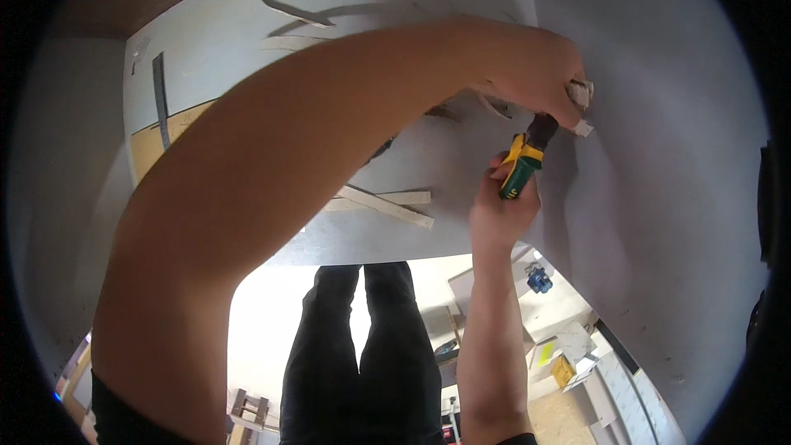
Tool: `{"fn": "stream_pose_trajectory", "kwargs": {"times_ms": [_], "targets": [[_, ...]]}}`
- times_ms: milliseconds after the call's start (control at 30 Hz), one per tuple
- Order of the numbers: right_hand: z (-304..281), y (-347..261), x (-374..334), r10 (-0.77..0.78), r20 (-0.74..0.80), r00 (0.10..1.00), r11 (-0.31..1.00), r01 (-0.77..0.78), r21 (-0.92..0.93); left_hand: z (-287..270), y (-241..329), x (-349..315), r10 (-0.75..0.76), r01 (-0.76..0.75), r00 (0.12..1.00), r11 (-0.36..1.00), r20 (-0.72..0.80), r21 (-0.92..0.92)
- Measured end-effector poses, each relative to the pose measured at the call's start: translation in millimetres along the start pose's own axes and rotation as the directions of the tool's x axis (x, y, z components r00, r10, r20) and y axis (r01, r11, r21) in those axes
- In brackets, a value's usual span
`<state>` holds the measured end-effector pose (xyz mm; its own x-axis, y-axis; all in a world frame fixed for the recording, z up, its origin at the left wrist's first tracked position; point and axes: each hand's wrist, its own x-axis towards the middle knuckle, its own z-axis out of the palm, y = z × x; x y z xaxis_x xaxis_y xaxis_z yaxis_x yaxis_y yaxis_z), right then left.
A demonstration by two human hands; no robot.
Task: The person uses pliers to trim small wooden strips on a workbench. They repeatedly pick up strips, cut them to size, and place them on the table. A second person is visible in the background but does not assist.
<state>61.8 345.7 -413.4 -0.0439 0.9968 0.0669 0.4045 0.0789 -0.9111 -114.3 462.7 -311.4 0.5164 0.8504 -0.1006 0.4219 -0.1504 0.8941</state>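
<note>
My left arm reaches across from the left, and my left hand (540, 66) is closed near the right wall, around a pale, ragged-ended strip (581, 94). Only the end of that strip shows past my fingers. Below it, my right hand (504, 213) grips a pair of pliers (521, 166) with green and yellow handles. The dark jaws point up and touch or nearly touch the underside of my left hand; their tips are hidden there. Several loose pale strips (387, 204) lie crossed on the grey surface, left of my right hand.
Grey walls (676, 156) enclose the surface on the right and left. A curved strip (288, 10) lies at the back. At the left are a dark, flat bar (160, 91) and a tan board (147, 155). Beyond the near edge, a blue object (540, 280) and a yellow box (563, 372) show below.
</note>
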Motion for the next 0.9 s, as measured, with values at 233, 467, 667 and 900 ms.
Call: {"fn": "stream_pose_trajectory", "kwargs": {"times_ms": [233,467,667,900], "targets": [[-4,-22,-9,0.193,0.086,0.977,0.977,-0.200,0.069,10,-14,11,0.007,-0.005,0.999,0.999,0.042,-0.045],[-29,-66,-3,0.310,0.371,0.875,0.948,-0.316,-0.047,22,-43,16,-0.169,0.149,0.974,0.979,-0.150,-0.138],[-50,-48,-31,0.374,0.305,0.876,0.805,-0.143,-0.575,35,-39,-3,-0.472,0.001,0.677,0.768,-0.565,-0.640],[-65,0,-59,0.042,0.314,0.949,0.584,0.231,-0.778,190,30,-178,-0.669,0.096,0.720,0.361,-0.186,-0.928]]}}
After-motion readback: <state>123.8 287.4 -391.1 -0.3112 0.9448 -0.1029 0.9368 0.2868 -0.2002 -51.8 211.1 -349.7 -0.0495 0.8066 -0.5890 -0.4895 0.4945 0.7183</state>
